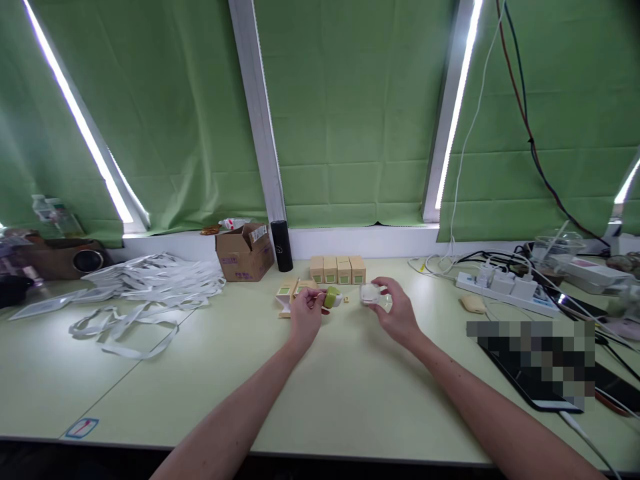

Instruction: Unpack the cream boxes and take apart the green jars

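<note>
My left hand (307, 312) is closed on a small green-and-white rounded item (332, 297), its fingertips at the green end. Across a short gap, my right hand (396, 308) grips a small white piece (369, 293) between thumb and fingers; its exact kind is too small to make out. A tiny yellowish bit (346, 300) lies on the table between the hands. Behind my left hand sits an opened small cardboard box (285, 297), partly hidden by the hand. A row of several small brown boxes (337, 269) with green labels stands just beyond.
On the table (200, 393), a heap of white straps (160, 277) lies to the left. A larger cardboard box (245, 253) and a black cylinder (281, 247) stand at the back. A power strip (507, 290) with tangled cables and a dark tablet-like device (530, 387) lie to the right.
</note>
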The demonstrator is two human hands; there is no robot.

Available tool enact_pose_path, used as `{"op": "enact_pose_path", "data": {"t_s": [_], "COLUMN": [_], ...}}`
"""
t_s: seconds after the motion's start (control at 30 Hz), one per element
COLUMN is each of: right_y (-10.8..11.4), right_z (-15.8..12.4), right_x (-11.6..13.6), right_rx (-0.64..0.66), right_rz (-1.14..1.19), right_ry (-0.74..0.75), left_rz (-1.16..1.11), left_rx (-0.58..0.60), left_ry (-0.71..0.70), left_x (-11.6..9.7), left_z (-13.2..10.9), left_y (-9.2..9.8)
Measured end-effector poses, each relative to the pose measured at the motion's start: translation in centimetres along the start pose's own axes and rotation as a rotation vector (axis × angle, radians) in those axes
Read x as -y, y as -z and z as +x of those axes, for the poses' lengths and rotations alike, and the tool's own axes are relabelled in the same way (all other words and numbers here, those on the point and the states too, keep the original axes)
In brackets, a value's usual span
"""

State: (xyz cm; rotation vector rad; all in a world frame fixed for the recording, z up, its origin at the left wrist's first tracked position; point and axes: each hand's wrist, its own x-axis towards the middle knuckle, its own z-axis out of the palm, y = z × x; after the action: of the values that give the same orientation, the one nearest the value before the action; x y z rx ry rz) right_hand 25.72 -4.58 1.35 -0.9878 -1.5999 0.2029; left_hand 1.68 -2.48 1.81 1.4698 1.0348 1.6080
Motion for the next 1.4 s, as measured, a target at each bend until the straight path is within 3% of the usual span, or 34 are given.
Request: {"op": "enact_pose_path", "data": {"t_s": [0.17,0.27,0.37,0.47,0.63,0.97,1.2,1.27,1.4], "right_y": [3.3,5.1,6.4,7.1,7.1,6.6,6.7,6.6,5.7], "right_z": [2.3,2.8,2.5,2.0,1.5,1.3,1.4,1.5,1.5], "right_x": [-3.3,-6.5,-9.7,-12.0,-13.7,-14.3,-12.6,-11.4,-7.8], "right_rx": [-0.206,-0.242,-0.216,-0.110,0.008,0.101,0.081,0.074,0.168], "right_rz": [-0.146,-0.274,-0.364,-0.425,-0.426,-0.439,-0.471,-0.528,-0.814], "right_ry": [-0.138,-0.181,-0.313,-0.440,-0.470,-0.492,-0.488,-0.440,-0.180], "left_rz": [-0.038,-0.035,-0.048,-0.046,-0.049,-0.049,-0.062,-0.062,-0.062], "left_rx": [0.008,0.018,0.014,0.010,0.016,0.017,-0.002,-0.003,-0.007], "left_ry": [0.071,0.065,0.059,0.063,0.079,0.091,0.110,0.111,0.120], "left_x": [0.4,0.7,0.8,0.7,0.5,0.6,0.5,0.5,0.5], "left_z": [0.2,0.2,0.2,0.2,0.2,0.3,0.2,0.2,0.2], "left_y": [0.1,0.0,-0.1,-0.1,-0.1,-0.2,-0.2,-0.2,-0.3]}}
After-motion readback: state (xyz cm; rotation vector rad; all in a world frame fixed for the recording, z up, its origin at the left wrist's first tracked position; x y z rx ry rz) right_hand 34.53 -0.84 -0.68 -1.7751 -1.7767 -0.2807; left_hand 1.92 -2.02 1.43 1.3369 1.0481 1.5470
